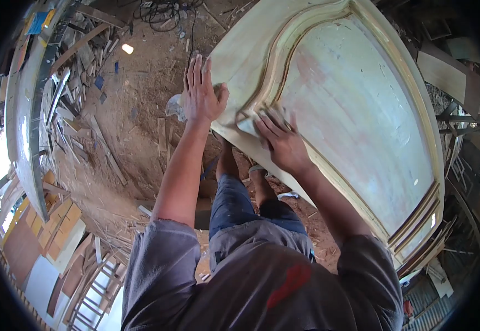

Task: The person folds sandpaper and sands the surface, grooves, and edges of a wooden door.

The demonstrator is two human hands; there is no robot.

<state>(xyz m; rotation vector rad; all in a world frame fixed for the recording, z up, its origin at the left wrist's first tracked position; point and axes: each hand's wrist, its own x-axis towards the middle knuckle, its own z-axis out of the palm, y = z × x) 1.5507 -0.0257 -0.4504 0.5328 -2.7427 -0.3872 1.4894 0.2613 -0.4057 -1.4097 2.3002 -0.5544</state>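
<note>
My right hand [285, 142] is partly closed, its fingers bent around a pale piece [246, 126] too blurred to name, over the curved moulding near the middle of the frame. My left hand [202, 95] lies flat and open, fingers loosely spread, at the near-left edge of the big pale panel [356, 94], gripping nothing. The panel fills the upper middle and right of the frame. I judge it stiff and fairly heavy, awkward for its breadth, its smooth face perhaps slick with dust; the moulding [277, 69] and thin slats at its lower-right end look easiest to chip, so I'd take hold by the plain outer edges, one hand each side. Just below it stand my legs [233, 201], in the way of any pull towards me. Crumpled clear plastic [174, 107] lies beside my left hand, wood scraps [66, 132] litter the left, and dark cables [165, 12] tangle at upper left of centre, all possible trip hazards.
</note>
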